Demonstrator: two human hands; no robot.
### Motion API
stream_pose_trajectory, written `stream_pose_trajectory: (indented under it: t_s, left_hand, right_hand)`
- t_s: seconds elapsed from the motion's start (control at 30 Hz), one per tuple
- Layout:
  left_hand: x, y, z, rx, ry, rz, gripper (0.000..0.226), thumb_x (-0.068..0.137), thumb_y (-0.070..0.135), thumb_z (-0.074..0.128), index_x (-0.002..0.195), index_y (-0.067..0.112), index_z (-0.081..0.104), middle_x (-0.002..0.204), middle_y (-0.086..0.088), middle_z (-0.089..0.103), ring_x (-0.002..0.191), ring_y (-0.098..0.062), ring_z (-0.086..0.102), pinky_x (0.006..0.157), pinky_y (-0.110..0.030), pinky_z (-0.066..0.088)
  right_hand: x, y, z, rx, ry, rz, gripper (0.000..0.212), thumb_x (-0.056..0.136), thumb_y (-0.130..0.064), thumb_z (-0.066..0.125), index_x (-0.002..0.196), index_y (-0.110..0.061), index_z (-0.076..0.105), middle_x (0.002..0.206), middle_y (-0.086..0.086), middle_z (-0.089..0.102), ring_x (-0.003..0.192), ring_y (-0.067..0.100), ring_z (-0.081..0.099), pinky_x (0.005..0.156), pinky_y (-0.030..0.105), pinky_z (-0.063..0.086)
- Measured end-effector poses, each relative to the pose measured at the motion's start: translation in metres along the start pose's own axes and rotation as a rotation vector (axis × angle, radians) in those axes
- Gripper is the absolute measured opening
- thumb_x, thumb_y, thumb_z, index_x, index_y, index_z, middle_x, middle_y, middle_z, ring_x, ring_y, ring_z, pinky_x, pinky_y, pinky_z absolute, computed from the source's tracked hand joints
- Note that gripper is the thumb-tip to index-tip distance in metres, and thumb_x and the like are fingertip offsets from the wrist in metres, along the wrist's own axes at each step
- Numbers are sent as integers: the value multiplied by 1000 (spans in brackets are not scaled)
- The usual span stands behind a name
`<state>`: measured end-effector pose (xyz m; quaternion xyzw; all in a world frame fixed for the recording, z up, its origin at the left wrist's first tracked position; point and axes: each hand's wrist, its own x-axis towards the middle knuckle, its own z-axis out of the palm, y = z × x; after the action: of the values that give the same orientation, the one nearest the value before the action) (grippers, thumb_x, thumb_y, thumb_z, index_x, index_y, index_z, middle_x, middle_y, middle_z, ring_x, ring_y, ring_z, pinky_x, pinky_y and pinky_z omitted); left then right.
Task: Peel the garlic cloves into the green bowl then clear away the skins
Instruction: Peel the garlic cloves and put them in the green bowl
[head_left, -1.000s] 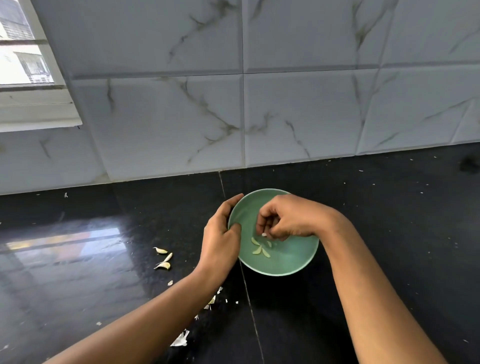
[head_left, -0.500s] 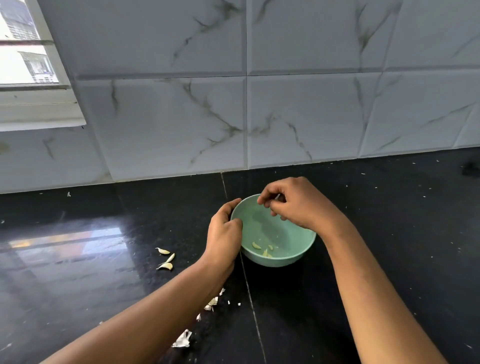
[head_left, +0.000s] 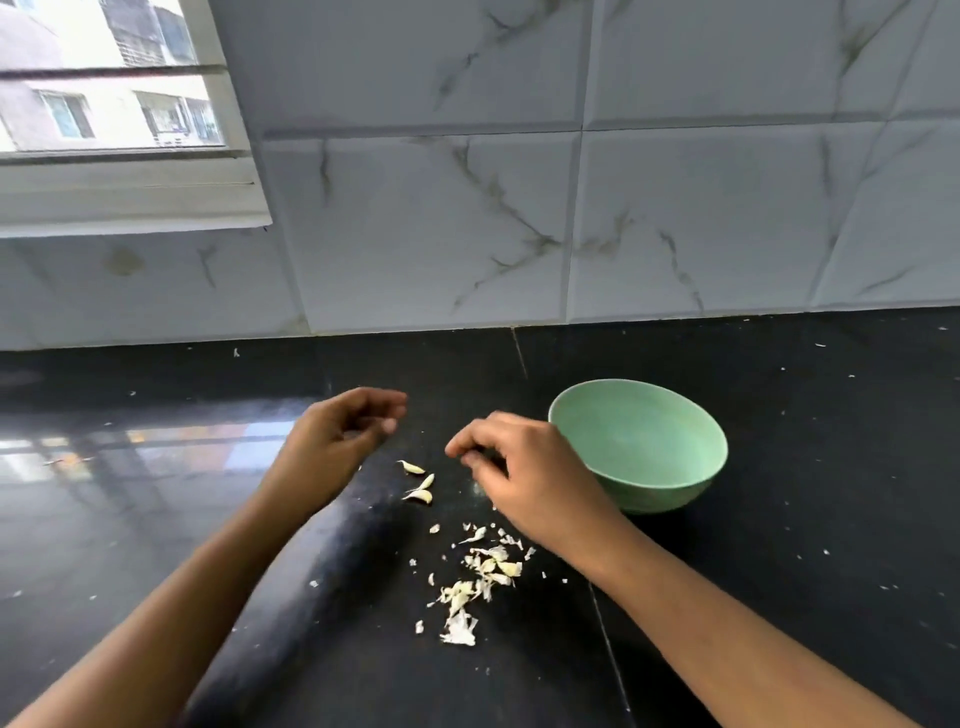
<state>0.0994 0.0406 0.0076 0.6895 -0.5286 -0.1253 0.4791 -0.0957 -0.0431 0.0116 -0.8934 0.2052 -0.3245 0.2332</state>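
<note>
The green bowl (head_left: 662, 493) stands on the black counter, right of both hands; its contents are hidden by the near wall. Three unpeeled garlic cloves (head_left: 420, 483) lie between my hands. A scatter of white garlic skins (head_left: 485, 569) lies nearer to me, below my right hand. My left hand (head_left: 340, 439) hovers left of the cloves, fingers loosely curled, holding nothing. My right hand (head_left: 524, 470) hovers just right of the cloves and beside the bowl, fingertips bent down toward the counter with nothing visible in them.
The black counter (head_left: 805, 545) carries small white flecks all over. A marble-tiled wall (head_left: 571, 234) closes the back, and a window (head_left: 104, 104) sits at the upper left. A glossy reflection covers the counter's left part.
Both hands have left the bowl and moved left over the counter toward the loose cloves. The view has shifted, so the bowl now sits to the right of the hands.
</note>
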Motion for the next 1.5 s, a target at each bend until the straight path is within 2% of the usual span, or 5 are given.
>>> stream_pose_trajectory:
  t_s: [0.2,0.73,1.0,1.2,1.5]
  left_hand:
    - [2,-39,-13,491,-139,-38,28,86,17,68,113,26,67,103,7,65,83,-4,55,76,-21,39]
    - [0,-56,-3,593,-309,35,56,82,45,34,133,34,51,134,6,48,125,-18,38,106,-35,32]
    - [-4,-42,8,352,-191,122,35,90,31,62,124,38,56,123,12,58,117,-7,49,94,-17,37]
    - [-26,0,26,13,-240,198,16,80,33,73,96,33,73,91,19,73,86,1,67,80,-18,51]
    - [-29,2,36,-160,-266,100,6,80,33,73,81,28,74,71,-1,70,60,-14,57,59,-30,48]
  right_hand:
    - [17,20,27,-190,-225,172,20,89,-18,56,103,-22,68,104,-1,65,99,18,60,86,31,45]
    - [65,-7,43,-459,-308,206,7,81,-26,63,86,-22,67,94,3,69,90,23,63,70,28,44]
    - [6,1,-3,180,-462,346,9,97,-20,48,89,-19,52,79,-4,57,63,10,57,51,24,48]
    - [-8,11,5,674,-241,451,5,91,-6,58,87,-6,60,66,3,56,48,6,51,42,20,46]
    - [-10,14,10,648,-123,319,4,87,-7,65,84,-7,63,65,5,62,50,11,56,47,26,52]
